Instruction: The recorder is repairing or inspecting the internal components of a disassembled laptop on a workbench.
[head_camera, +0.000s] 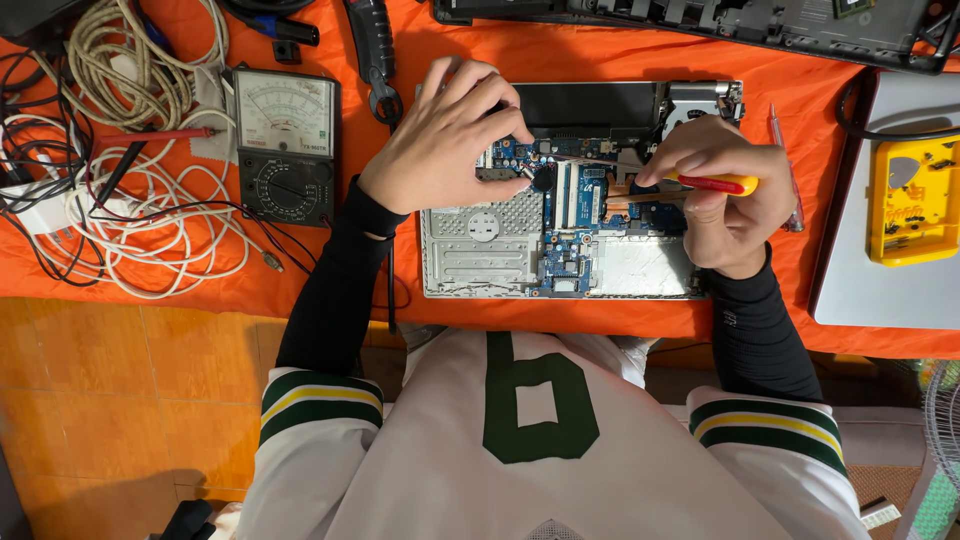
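Hidden: your left hand (440, 135) covers the board's upper left corner, and what its curled fingers pinch cannot be told.
Laptop: the opened laptop (480, 250) lies on the orange surface (600, 60) straight before you, blue circuit board (565, 255) and silver frame bare.
Right hand: your right hand (725, 195) fingers are closed around a red-and-yellow screwdriver (715, 183), its shaft pointing left over the board.
Left edge: an analogue multimeter (285, 145) lies beside tangled white cables (150, 230).

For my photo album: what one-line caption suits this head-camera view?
Right hand holds a red-handled screwdriver over an opened laptop's circuit board; left hand steadies it.
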